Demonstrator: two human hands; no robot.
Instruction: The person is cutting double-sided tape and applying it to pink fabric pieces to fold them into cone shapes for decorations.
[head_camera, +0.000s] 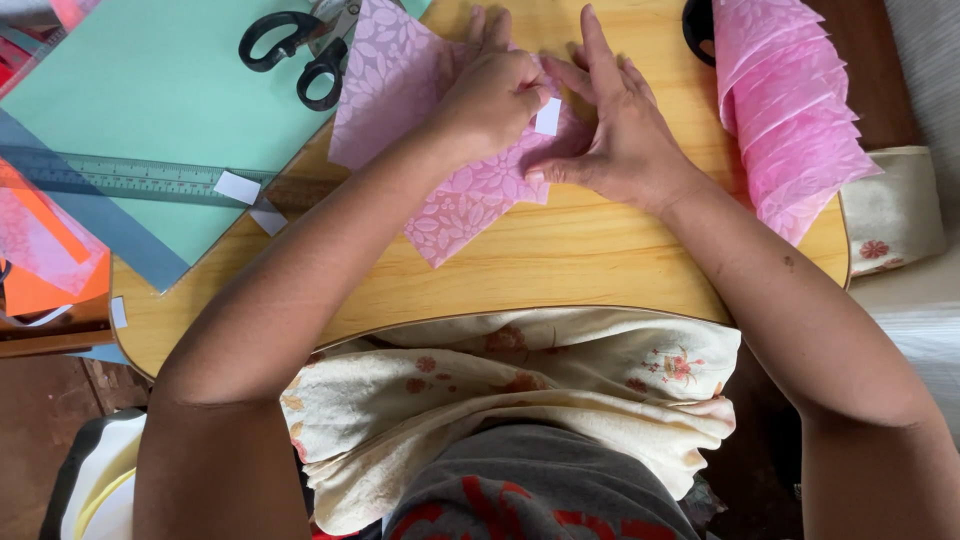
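L hand (495, 95): fingers curled, pinching | R hand (615, 130): flat, fingers spread | hands touching

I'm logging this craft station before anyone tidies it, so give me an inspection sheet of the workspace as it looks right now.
Surface: light wooden lap table, curved near edge, resting over floral cloth.
Job's things: pink flower-patterned paper sheet lying flat; small white strip on it between the hands.
Clutter: black-handled scissors, ruler, mint green sheet, orange paper, loose white slips, folded pink paper stack.
Hands: left hand pinches the white strip; right hand lies flat, pressing the pink sheet.
Cables: nothing seen.
Surroundings: brown floor at left, pale fabric at right.
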